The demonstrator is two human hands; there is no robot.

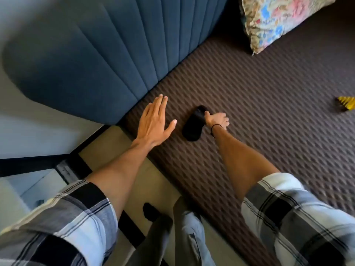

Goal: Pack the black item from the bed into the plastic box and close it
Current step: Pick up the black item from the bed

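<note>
A small black item [193,125], oblong and soft-looking, lies on the brown textured bed cover [259,104] near the bed's corner. My right hand [217,119] rests on its right side, thumb touching the item's upper end, fingers curled down against the cover. My left hand [153,124] hovers flat and open to the left of the item, fingers together and pointing toward the headboard, holding nothing. The plastic box is not in view.
A blue padded headboard [99,60] runs along the bed's left side. A floral pillow [278,20] lies at the top right. A yellow and black object [345,106] sits at the right edge. Beige floor [119,150] and my legs are below.
</note>
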